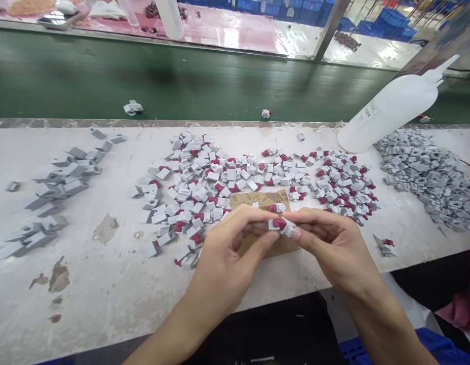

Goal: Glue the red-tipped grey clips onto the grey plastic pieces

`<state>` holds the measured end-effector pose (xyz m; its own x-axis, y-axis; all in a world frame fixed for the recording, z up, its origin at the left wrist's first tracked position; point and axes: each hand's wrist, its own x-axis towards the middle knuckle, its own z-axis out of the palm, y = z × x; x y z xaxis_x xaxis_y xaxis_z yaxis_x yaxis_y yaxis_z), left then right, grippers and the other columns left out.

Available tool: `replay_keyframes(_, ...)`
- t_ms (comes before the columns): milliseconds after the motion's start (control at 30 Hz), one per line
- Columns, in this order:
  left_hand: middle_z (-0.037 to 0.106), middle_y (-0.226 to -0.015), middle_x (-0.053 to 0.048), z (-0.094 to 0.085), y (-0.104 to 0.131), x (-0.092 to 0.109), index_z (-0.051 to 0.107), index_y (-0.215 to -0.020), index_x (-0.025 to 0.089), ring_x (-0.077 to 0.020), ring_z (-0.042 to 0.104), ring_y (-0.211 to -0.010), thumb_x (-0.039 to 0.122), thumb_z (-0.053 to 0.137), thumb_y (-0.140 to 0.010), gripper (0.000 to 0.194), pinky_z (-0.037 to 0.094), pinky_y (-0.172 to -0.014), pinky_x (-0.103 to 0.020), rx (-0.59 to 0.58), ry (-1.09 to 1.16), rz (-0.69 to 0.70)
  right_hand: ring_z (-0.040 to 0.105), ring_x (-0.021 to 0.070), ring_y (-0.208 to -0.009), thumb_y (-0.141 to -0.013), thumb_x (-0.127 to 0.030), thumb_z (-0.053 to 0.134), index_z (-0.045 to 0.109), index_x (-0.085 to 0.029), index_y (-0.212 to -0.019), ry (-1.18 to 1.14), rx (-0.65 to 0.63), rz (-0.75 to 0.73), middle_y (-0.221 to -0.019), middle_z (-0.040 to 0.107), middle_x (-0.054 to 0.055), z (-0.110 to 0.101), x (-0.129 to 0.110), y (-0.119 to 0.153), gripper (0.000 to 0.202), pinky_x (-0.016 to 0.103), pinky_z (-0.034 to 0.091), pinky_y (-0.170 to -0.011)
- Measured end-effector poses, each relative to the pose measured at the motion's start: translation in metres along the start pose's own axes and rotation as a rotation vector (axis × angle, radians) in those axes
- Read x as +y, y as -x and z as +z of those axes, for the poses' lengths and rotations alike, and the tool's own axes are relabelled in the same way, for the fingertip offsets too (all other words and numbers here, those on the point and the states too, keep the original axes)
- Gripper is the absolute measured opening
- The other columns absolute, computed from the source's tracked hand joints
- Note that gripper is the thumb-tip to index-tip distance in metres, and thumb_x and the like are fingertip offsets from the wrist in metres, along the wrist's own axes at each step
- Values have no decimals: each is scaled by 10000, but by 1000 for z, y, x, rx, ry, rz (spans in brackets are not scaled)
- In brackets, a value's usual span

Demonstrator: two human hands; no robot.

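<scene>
Long and green, a flat strip runs behind the white table, and two little bits sit on it, well apart. Past the strip are a pink sheet and lots of blue boxes.

Both hands are near the front edge of the table, over a piece of brown paper. The left hand has its thumb and finger pinched close on one side of a small grey and red piece. The right hand pinches the other side, so the piece is up between the fingertips of both hands. One more grey and red bit is just behind it, by the brown paper.

Many more grey and red pieces lie in a messy bunch behind the hands and to both sides. Far to the left is a row of plain grey parts. To the right is a big heap of grey bits. A white bottle with a thin tip looks tilted beside that heap. One loose piece lies near the right wrist.
</scene>
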<state>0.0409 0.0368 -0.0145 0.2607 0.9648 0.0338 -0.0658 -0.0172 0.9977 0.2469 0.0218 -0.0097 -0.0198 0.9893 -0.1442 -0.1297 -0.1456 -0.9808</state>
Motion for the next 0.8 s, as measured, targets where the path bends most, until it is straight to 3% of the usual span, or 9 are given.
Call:
replay_keyframes(100,860,-1149,7,-6,0,7,859,-1162,345,-193,852,-1075,199,799,-1097,171,723,-940,-302,5,-77,32,941,214,-1025,-970,-291,1002,986,-358,-1099,21,-50,-15,-1074,954,32,7,-10,-3,146,193,739,-893)
replay_keyframes(200,870,-1156,-8,-20,-5,19,849,-1143,335,-217,860,-1057,246,798,-1091,115,728,-940,-338,-30,-130,17,934,234,-1029,-992,-303,974,981,-353,-1132,53,-114,-36,-1094,948,38,13,-26,-11,149,265,766,-887)
replay_keyframes(333,870,-1065,-30,-52,-33,40,843,-1135,314,-238,838,-945,368,802,-1069,95,687,-791,-347,-42,-350,-12,904,285,-995,-1020,-371,921,960,-314,-1264,345,-291,-61,-1133,932,83,15,-54,-59,253,423,782,-857)
replay_keyframes(400,863,-1061,-51,-68,-62,49,853,-1105,293,-253,800,-905,407,834,-1023,142,643,-747,-364,32,-559,-4,885,309,-1027,-1028,-291,879,930,-276,-1353,617,-246,-107,-1223,917,113,16,-63,-107,329,490,768,-908)
replay_keyframes(500,860,-1120,-93,-85,-123,52,843,-1060,240,-258,756,-936,355,829,-1000,131,628,-853,-410,222,-796,-46,834,352,-1240,-1046,-59,701,881,-202,-1435,1041,14,-192,-1462,839,154,23,-63,-194,451,551,693,-1109)
replay_keyframes(600,863,-1219,-142,-91,-187,39,790,-1056,186,-240,753,-1020,246,793,-999,83,616,-999,-431,318,-817,-114,716,368,-1493,-1026,-27,708,779,-179,-1595,1182,47,-232,-1713,680,170,40,-51,-266,593,537,549,-1321)
replay_keyframes(700,863,-1271,-190,-90,-236,17,777,-1048,164,-270,773,-1112,168,784,-971,78,601,-1085,-470,318,-832,-160,750,360,-1443,-979,-21,747,841,-142,-1492,1166,10,-222,-1595,768,185,55,-40,-302,536,505,543,-1315)
replay_keyframes(800,869,-1290,-193,-87,-268,0,780,-1047,181,-316,778,-1228,165,801,-962,89,586,-1127,-496,309,-843,-195,792,381,-1352,-942,2,704,909,-69,-1282,1151,58,-219,-1363,867,219,57,-40,-302,403,509,568,-1260)
